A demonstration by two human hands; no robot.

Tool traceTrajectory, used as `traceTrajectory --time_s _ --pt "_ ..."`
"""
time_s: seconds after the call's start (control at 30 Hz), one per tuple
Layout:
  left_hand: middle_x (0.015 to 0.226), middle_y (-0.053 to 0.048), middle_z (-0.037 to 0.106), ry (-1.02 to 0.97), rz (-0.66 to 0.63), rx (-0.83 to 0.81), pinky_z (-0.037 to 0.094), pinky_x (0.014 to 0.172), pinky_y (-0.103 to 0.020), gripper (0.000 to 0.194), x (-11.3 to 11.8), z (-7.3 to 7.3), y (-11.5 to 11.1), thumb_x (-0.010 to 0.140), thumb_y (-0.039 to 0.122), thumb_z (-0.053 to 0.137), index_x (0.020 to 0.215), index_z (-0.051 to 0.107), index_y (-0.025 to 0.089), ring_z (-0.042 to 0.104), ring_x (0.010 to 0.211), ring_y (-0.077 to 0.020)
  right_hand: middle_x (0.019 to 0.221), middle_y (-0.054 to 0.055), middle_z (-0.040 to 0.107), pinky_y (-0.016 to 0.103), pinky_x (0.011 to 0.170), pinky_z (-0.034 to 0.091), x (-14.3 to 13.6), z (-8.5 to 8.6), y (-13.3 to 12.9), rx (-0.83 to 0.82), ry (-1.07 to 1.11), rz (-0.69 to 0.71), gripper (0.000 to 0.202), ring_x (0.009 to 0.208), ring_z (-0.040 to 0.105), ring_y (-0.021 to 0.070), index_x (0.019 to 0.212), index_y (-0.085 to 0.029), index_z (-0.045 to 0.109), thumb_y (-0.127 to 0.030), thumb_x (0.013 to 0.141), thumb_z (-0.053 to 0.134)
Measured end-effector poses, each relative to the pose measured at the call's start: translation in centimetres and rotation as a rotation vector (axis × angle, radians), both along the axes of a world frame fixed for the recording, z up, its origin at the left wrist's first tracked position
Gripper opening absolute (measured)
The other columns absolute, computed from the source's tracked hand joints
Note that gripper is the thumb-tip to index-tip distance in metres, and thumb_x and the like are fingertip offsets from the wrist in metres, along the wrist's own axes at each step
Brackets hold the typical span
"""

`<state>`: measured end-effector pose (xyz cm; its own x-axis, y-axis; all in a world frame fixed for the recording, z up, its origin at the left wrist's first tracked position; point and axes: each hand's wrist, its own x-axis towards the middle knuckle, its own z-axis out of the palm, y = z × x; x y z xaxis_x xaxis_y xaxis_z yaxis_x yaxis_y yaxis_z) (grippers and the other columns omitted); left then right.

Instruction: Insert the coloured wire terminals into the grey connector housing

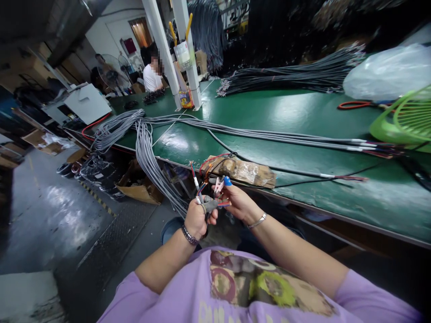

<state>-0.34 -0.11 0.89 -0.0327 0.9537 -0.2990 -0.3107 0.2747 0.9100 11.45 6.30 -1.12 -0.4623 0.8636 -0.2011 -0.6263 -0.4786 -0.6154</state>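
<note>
My left hand (198, 220) is closed around the ends of several grey cables. Thin coloured wires (224, 203) with bare copper tips fan out of its grip. Dark grey covering shows on its thumb or finger. Close on the right, my right hand (239, 202) has its fingers bent together, with a blue cover on one fingertip. A small pale pink clip-like piece (218, 185) is at those fingertips, apparently pinched by them. Just beyond both hands, a wooden block (249, 171) wrapped in clear tape lies at the table edge, with red and black wires at its left end.
Long grey cables (235, 130) run across the green table (289, 114), and a thick bundle (148, 152) hangs over its edge. Black cables (283, 77), a plastic bag (387, 74) and a green fan (407, 119) occupy the right. A person (153, 76) sits beyond white posts (163, 49).
</note>
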Motion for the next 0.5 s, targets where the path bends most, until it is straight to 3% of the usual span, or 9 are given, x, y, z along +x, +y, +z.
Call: traceTrajectory --time_s 0.33,0.5 --pt "0.04 0.001 0.055 -0.002 0.021 -0.022 0.024 0.028 -0.017 0.024 0.2 -0.29 0.24 0.058 0.031 0.068 0.057 0.05 0.016 0.043 0.026 -0.0073 0.06 -0.002 0.06 0.022 0.05 0.042 -0.6 -0.29 0.15 -0.063 0.017 -0.059 0.036 0.051 0.051 0.0085 0.071 -0.018 0.065 -0.052 0.066 0.075" --pt "0.041 0.001 0.055 0.013 0.027 -0.012 0.024 0.029 -0.017 0.026 0.19 -0.26 -0.13 0.059 0.033 0.069 0.057 0.05 0.016 0.043 0.027 -0.0076 0.064 -0.001 0.062 0.022 0.053 0.045 -0.32 -0.22 -0.13 -0.088 0.067 -0.026 0.038 0.054 0.053 0.0092 0.073 -0.019 0.063 -0.057 0.071 0.068"
